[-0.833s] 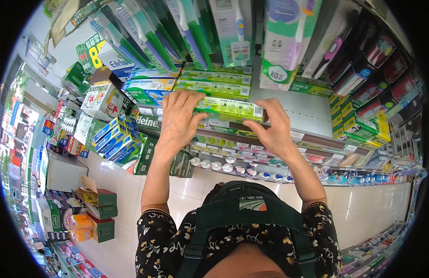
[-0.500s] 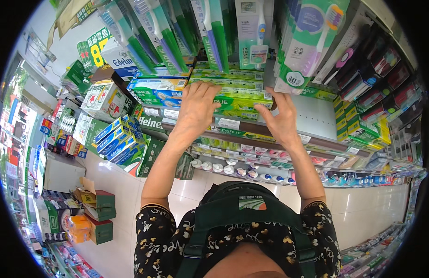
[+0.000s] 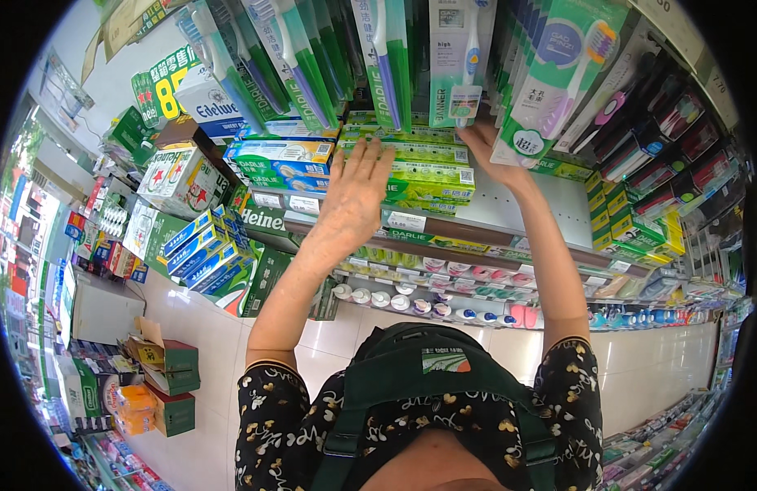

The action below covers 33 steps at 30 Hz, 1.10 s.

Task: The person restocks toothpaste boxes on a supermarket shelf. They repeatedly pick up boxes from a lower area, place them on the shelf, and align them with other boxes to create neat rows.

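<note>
From where I'm standing, the green toothpaste boxes (image 3: 432,174) are lying lengthwise on the shelf (image 3: 522,203), row behind row and stacked at the front, just to the right of the blue-and-white boxes (image 3: 284,154). The left hand (image 3: 355,190) is resting over the left end of the green ones, its fingers outstretched and slightly parted, not closing round anything. The right hand (image 3: 489,154) is reaching to the far right end of the rows, partly hiding behind a hanging toothbrush pack (image 3: 552,90); I can't tell how far its fingers are spreading, or whether they're gripping or touching a box.

The placing looks largely done to me: the visible green boxes are all sitting on the stack, their right ends roughly lining up. With both hands in there, some adjusting may be remaining; how much, I can't tell.
</note>
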{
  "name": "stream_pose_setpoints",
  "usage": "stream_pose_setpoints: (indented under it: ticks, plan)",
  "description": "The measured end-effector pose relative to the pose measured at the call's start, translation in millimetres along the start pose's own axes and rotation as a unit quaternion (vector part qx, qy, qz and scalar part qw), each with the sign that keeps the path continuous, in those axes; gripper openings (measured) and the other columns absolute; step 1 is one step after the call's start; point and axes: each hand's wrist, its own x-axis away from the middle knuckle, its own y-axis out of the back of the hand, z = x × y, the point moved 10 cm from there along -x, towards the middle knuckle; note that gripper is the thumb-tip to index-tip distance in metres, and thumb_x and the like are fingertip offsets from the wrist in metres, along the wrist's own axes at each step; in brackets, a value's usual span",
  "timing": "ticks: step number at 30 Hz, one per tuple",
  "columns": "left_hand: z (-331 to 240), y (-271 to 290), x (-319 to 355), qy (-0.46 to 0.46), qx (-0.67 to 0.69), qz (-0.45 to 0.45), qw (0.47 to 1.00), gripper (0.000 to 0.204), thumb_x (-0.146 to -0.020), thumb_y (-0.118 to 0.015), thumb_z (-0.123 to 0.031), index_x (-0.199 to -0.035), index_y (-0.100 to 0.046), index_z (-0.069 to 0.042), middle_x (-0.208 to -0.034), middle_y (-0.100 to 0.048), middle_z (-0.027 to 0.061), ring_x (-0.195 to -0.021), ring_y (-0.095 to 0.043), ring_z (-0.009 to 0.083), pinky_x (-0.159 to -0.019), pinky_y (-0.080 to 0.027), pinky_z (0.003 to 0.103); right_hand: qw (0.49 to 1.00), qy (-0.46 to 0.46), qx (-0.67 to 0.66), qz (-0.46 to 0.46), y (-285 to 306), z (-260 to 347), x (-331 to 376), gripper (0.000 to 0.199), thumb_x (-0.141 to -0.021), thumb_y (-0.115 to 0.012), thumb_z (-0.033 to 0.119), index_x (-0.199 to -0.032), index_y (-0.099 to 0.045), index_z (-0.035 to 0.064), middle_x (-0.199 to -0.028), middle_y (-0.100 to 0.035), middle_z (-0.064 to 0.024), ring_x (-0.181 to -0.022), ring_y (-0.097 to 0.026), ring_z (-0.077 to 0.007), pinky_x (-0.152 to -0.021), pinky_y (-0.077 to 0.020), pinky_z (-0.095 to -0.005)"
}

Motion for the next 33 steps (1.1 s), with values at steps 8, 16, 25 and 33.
stream_pose_setpoints:
  ticks: [8, 16, 25, 33]
  plan:
    - [-21, -4, -5, -0.015, -0.009, -0.070, 0.997, 0.063, -0.086, -0.069, -0.020, -0.142, -0.044, -0.007, -0.146, -0.044, 0.0165, -0.137, -0.037, 0.0388, -0.110, -0.026, 0.059, 0.997, 0.050, 0.043, 0.045, -35, 32, -48, 0.054, -0.094, -0.059, 0.051, -0.127, -0.059, 0.0087, -0.128, -0.060, -0.0122, -0.118, -0.055, -0.0265, -0.105, -0.0390, -0.0392]
    - [-32, -4, -14, -0.051, 0.019, -0.100, 0.993, 0.061, -0.084, -0.069, -0.015, -0.141, -0.046, -0.008, -0.144, -0.047, 0.0154, -0.135, -0.039, 0.0394, -0.110, -0.028, 0.057, 0.997, 0.013, 0.077, -0.004, -18, 9, -34, 0.075, -0.089, -0.058, 0.062, -0.142, -0.046, 0.0103, -0.147, -0.045, -0.0153, -0.135, -0.041, -0.0318, -0.115, -0.0306, -0.0429]
    - [-5, -9, -25, -0.032, 0.026, -0.076, 0.996, 0.058, -0.085, -0.067, -0.015, -0.140, -0.049, -0.009, -0.143, -0.048, 0.0174, -0.136, -0.039, 0.0414, -0.112, -0.026, 0.060, 0.756, -0.060, -0.632, 0.160, -56, -13, -52, 0.060, -0.103, -0.031, 0.045, -0.144, -0.038, 0.0012, -0.149, -0.037, -0.0210, -0.140, -0.033, -0.0383, -0.119, -0.0229, -0.0558]
    - [14, 0, -24, -0.022, -0.008, -0.060, 0.998, 0.059, -0.089, -0.067, -0.027, -0.142, -0.047, -0.011, -0.144, -0.048, 0.0179, -0.136, -0.039, 0.0404, -0.111, -0.027, 0.060, 0.968, 0.001, -0.204, -0.147, -1, 6, 36, 0.054, -0.103, -0.048, 0.033, -0.144, -0.040, -0.0018, -0.148, -0.041, -0.0200, -0.138, -0.039, -0.0298, -0.113, -0.0321, -0.0382]
